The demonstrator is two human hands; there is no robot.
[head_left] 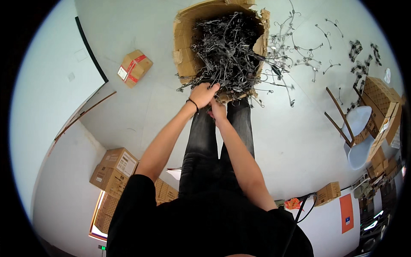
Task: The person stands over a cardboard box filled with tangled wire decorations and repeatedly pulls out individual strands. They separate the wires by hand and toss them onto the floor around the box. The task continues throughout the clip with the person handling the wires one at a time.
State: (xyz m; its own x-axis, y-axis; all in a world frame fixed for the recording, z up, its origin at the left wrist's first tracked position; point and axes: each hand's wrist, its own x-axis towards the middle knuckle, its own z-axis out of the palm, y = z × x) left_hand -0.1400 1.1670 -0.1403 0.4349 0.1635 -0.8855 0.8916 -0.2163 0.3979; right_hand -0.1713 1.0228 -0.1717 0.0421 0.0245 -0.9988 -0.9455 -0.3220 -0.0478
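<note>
A torn cardboard box (183, 32) stands open in front of my legs, heaped with tangled black hangers (229, 47) with thin metal hooks. Both hands meet at the near edge of the heap. My left hand (204, 94), a black band on its wrist, is closed with the thumb along the top. Just below and to its right, touching it, my right hand (218, 111) is closed too. What the fingers of either hand grip is hidden by the hands themselves. Some hangers poke over the box's near rim around them.
Loose hangers (308, 49) lie scattered on the floor right of the box, with bundled ones (355, 50) farther right. A taped carton (135, 68) sits at left. Chairs (357, 137) and cartons (379, 100) stand at right; more cartons (113, 171) are stacked lower left.
</note>
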